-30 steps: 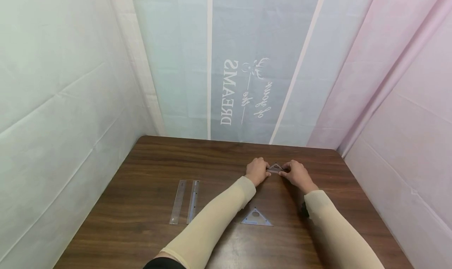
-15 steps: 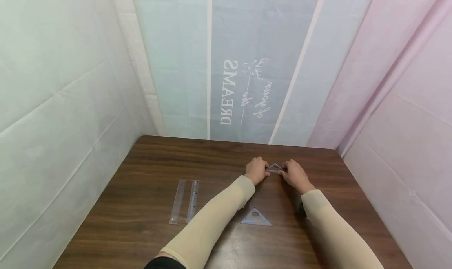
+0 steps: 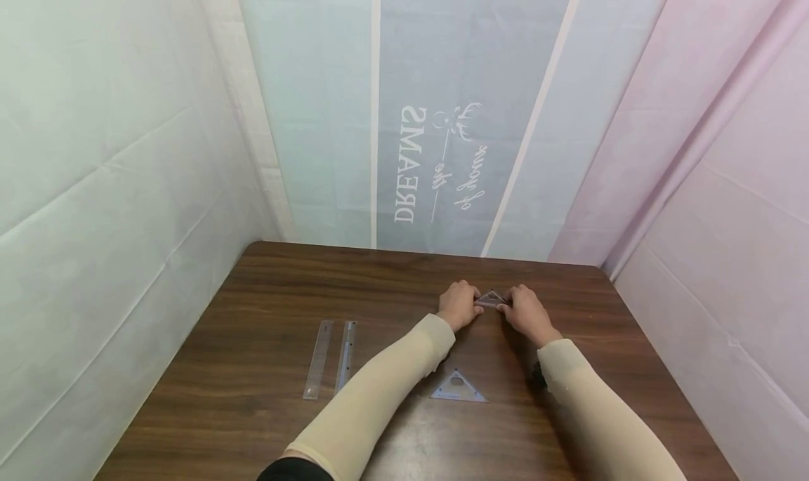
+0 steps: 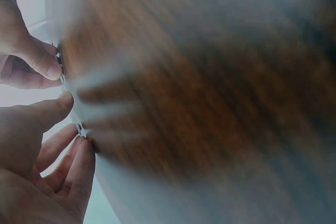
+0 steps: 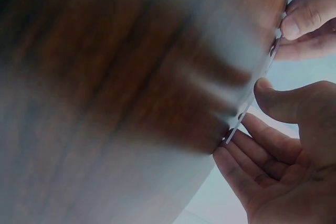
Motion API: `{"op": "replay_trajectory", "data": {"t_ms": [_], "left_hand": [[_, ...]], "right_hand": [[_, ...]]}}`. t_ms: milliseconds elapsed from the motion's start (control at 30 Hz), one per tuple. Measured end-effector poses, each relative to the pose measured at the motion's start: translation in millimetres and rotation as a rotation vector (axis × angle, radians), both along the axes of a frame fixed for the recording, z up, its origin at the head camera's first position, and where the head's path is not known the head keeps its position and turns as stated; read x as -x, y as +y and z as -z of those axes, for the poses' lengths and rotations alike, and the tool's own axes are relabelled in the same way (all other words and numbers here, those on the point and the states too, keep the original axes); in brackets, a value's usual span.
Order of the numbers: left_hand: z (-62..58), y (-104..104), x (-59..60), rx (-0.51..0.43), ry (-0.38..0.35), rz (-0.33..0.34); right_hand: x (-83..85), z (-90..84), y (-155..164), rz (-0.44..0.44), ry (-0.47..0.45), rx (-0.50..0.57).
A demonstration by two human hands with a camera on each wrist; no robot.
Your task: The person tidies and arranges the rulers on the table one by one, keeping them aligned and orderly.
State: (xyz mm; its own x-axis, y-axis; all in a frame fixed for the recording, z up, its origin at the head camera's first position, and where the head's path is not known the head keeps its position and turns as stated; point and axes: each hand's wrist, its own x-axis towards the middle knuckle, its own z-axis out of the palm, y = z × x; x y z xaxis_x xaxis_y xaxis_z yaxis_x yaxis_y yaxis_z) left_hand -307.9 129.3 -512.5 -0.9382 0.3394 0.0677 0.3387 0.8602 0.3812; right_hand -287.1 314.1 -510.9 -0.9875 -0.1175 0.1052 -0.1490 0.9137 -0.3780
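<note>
At the far right part of the brown table (image 3: 404,284), a small clear set square (image 3: 491,299) lies between both hands, its apex pointing away. My left hand (image 3: 459,305) pinches its left corner with thumb and fingers, and my right hand (image 3: 527,315) does the same at the right corner. The right wrist view shows the set square (image 5: 253,93) edge-on as a thin strip close over the tabletop. In the left wrist view the fingertips of the left hand (image 4: 39,161) are right at the table surface. A larger clear set square (image 3: 458,390) with blue edging lies nearer, between the forearms.
Two clear rulers lie side by side on the left: a plain one (image 3: 318,360) and a blue-marked one (image 3: 345,354), whose near end the left sleeve (image 3: 379,390) partly covers. Fabric walls stand around the table, with a printed curtain (image 3: 436,172) behind it.
Both hands and the small set square have shifted very slightly left. The set square tilts a little between frames. The rulers and the larger set square have stayed in place.
</note>
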Motion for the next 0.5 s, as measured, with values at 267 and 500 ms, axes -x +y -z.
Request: {"op": "replay_trajectory", "data": {"t_ms": [267,500], "left_hand": [[-0.2,-2.5,2.2,-0.163,-0.059,-0.010],[2.9,-5.3,7.7,-0.299,-0.084,-0.016]], "right_hand": [[-7.0,-2.3,-4.5,0.000,-0.006,0.040],[-8.8,-6.8,-8.9,0.019,-0.007,0.058]]}}
